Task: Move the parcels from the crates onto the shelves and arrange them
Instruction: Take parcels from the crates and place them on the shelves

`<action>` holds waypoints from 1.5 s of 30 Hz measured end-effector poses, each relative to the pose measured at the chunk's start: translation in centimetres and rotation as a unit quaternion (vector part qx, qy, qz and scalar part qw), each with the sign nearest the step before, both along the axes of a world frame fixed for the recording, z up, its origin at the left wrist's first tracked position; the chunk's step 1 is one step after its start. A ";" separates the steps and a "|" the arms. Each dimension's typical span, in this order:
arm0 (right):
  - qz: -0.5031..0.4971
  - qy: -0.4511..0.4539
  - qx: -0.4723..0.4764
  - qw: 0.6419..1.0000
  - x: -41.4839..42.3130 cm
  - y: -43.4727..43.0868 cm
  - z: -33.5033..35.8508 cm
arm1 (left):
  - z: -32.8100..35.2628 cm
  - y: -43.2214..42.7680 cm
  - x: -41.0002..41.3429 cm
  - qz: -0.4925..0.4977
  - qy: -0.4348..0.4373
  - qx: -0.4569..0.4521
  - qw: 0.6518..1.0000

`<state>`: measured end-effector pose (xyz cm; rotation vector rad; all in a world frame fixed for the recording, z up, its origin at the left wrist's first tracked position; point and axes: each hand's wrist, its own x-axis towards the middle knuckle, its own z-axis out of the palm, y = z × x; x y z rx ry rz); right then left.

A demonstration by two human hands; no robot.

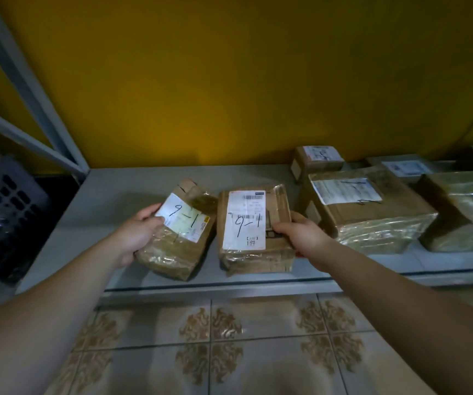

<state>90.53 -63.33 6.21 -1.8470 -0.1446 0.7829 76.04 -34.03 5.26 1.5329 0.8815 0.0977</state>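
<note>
Left hand (137, 233) grips skewed parcel (176, 246), 10 o'clock; right hand (300, 236) grips squared parcel (255, 229), 2 o'clock. Rotate skewed one parallel, labels up.

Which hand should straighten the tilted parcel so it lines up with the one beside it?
Left. The left hand grips the tilted parcel at its left edge. The right hand holds the straight parcel from its right side, so it would probably have to let go and reach across.
</note>
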 end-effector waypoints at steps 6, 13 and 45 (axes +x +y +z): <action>0.008 -0.104 -0.089 0.991 -0.6 0.0 -0.1 | -0.9 1.5 0.5 -0.030 0.033 0.074 0.996; 0.173 -0.397 -0.238 0.869 -0.4 0.6 -0.6 | -2.3 0.6 0.4 -0.082 0.102 0.330 0.935; 0.278 -0.371 -0.290 0.838 0.0 0.0 -0.9 | -3.9 2.5 17.8 -0.320 0.143 0.504 0.789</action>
